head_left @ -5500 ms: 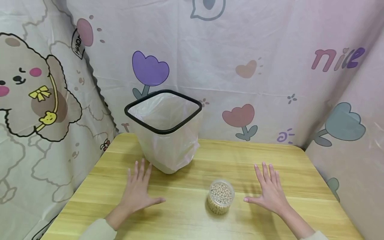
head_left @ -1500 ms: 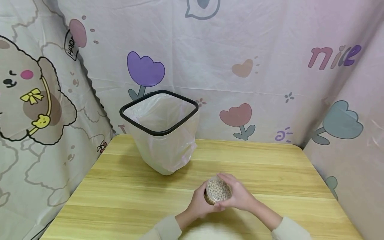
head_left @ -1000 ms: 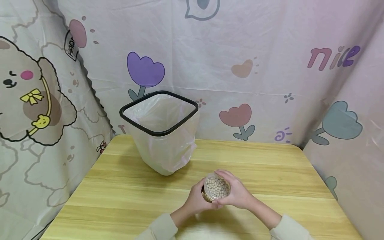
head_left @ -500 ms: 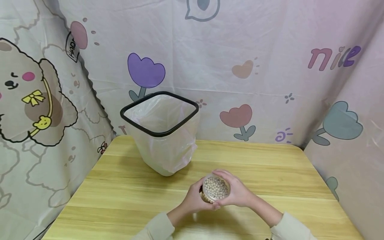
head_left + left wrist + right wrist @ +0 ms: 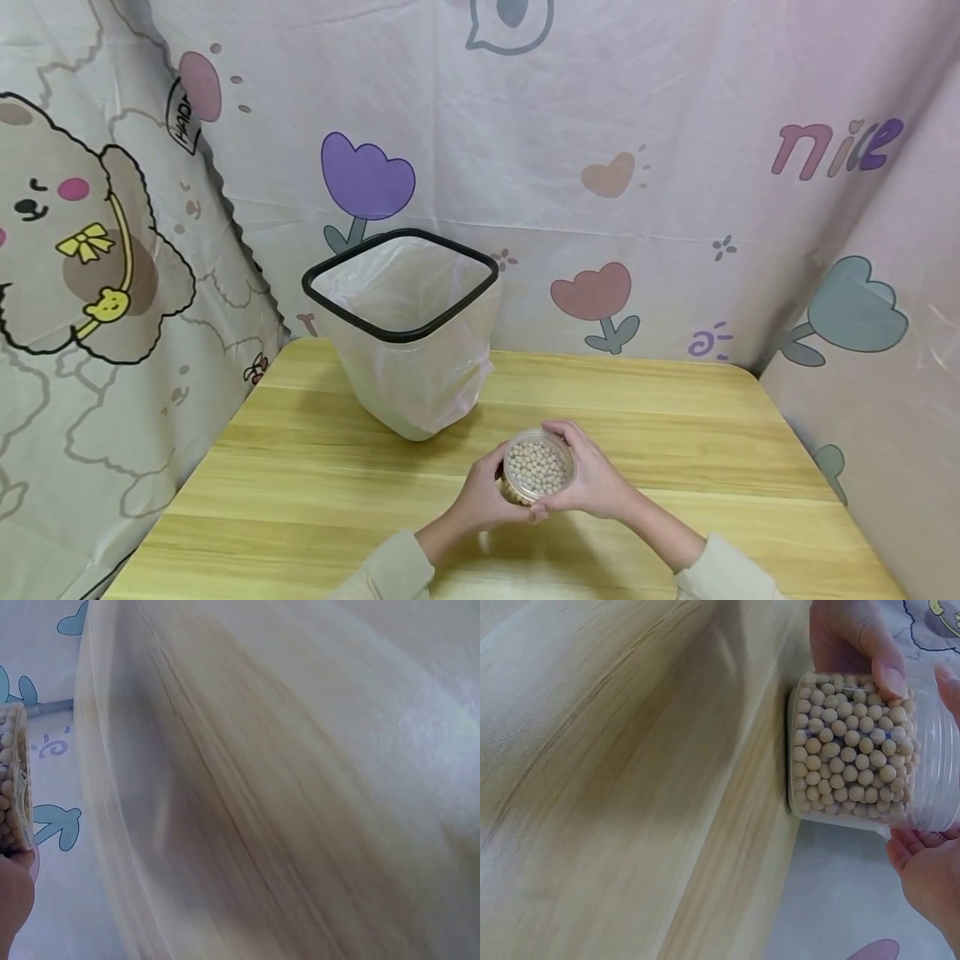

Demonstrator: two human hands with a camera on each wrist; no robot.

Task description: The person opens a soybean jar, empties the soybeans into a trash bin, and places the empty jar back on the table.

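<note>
Watching remotely, I see the left hand (image 5: pixel 482 498) and right hand (image 5: pixel 596 482) gripping a clear, round plastic jar (image 5: pixel 934 761) of small beige balls (image 5: pixel 537 468) over the yellow wood-grain bench (image 5: pixel 660 429); uneven squeezing on smooth plastic could tip it, spilling them if its top is loose.

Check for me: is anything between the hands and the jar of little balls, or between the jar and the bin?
Nothing visible blocks them. The left hand and right hand both hold the jar. Past the left hand, only table shows between the jar and the bin.
</note>
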